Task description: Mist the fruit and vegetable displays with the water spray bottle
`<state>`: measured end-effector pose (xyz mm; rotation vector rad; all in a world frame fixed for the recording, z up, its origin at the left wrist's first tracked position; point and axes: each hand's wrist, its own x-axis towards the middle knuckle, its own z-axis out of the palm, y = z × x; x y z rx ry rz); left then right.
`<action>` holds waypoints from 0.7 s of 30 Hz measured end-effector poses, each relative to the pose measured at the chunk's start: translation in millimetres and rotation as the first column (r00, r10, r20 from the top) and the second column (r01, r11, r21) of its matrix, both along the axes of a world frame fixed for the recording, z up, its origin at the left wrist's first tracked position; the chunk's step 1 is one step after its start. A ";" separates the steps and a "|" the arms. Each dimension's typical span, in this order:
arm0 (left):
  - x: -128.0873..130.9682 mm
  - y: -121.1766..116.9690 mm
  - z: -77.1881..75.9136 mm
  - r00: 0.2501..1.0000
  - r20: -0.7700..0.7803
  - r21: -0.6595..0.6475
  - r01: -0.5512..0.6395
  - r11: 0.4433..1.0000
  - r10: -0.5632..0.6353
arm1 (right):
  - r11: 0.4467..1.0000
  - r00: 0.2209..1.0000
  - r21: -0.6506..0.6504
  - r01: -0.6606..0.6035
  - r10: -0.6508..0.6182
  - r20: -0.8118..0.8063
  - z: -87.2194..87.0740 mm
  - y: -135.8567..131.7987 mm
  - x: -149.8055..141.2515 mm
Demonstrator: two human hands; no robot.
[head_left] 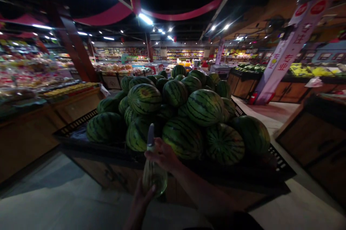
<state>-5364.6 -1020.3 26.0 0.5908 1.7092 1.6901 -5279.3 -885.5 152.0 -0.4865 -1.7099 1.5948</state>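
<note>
A clear plastic bottle (154,176) of pale green liquid, topped by a narrow grey nozzle, stands upright in front of me. My left hand (142,195) holds its lower body from below. My right hand (162,154) comes in from the lower right and is closed around the bottle's neck. Just beyond both hands rises a large heap of striped green watermelons (174,115), piled on a wooden display bin with a black grated rim (78,123). Neither hand touches the melons. The nearest melon (182,138) is a short way past the nozzle.
Pale floor aisles run along both sides of the bin. Wooden produce counters stand left (35,132) and right (310,140). Another watermelon bin (247,79) is behind on the right, beside a pillar with a banner (286,57). Stocked shelves line the back.
</note>
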 end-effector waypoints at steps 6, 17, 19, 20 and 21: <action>55.6 59.4 58.0 0.901 0.045 0.153 0.421 0.894 -0.432 | 0.954 0.947 0.021 0.299 -0.295 -0.125 12.3 36.6 96.6; 175.8 104.6 57.3 0.512 0.168 0.282 0.794 0.539 -0.842 | 0.693 0.681 -0.097 0.715 -0.721 -0.132 10.3 25.6 246.2; 184.0 106.3 52.1 0.489 0.199 0.309 0.791 0.528 -0.849 | 0.679 0.669 -0.111 0.726 -0.734 -0.117 11.0 25.2 253.2; 186.0 106.6 49.9 0.487 0.203 0.315 0.789 0.528 -0.849 | 0.679 0.670 -0.122 0.724 -0.734 -0.114 10.3 26.1 254.8; 186.8 106.7 48.1 0.496 0.200 0.317 0.783 0.535 -0.845 | 0.686 0.676 -0.133 0.715 -0.728 -0.116 9.1 27.8 255.4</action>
